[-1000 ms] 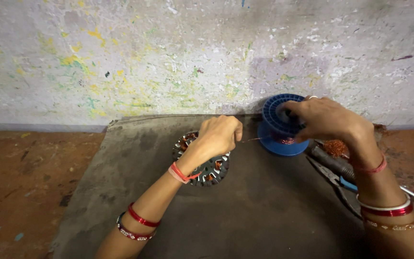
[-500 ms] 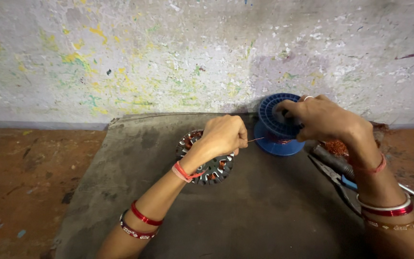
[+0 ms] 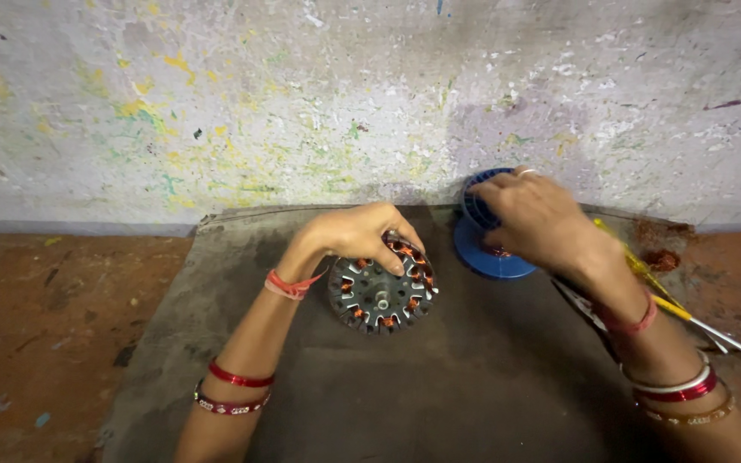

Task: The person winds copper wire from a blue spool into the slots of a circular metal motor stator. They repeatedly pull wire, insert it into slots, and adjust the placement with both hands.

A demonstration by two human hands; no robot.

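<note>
Spreading under both hands is a dark grey mat (image 3: 439, 386), laid on a reddish-brown floor (image 3: 53, 300) against a paint-flecked wall (image 3: 259, 103) beyond the fingertips. On the mat, beneath the left hand (image 3: 353, 236), lies a round metal motor stator (image 3: 382, 293) with copper-wound slots around its rim; the left hand's fingers curl over its far edge, gripping it, thumb side toward the wrist. Just right of that hand stands a blue plastic wire spool (image 3: 489, 244), its lower flange flat on the mat. The right hand (image 3: 538, 219) is closed over the spool's top and near side, fingers bent around it, so most of the spool is hidden. The stator and spool sit near each other but apart. Beneath the right forearm, toward its outer side, lie slim hand tools: one with a yellow handle (image 3: 636, 266) and a metal shaft, others too covered to tell. Red bangles ring both wrists.
</note>
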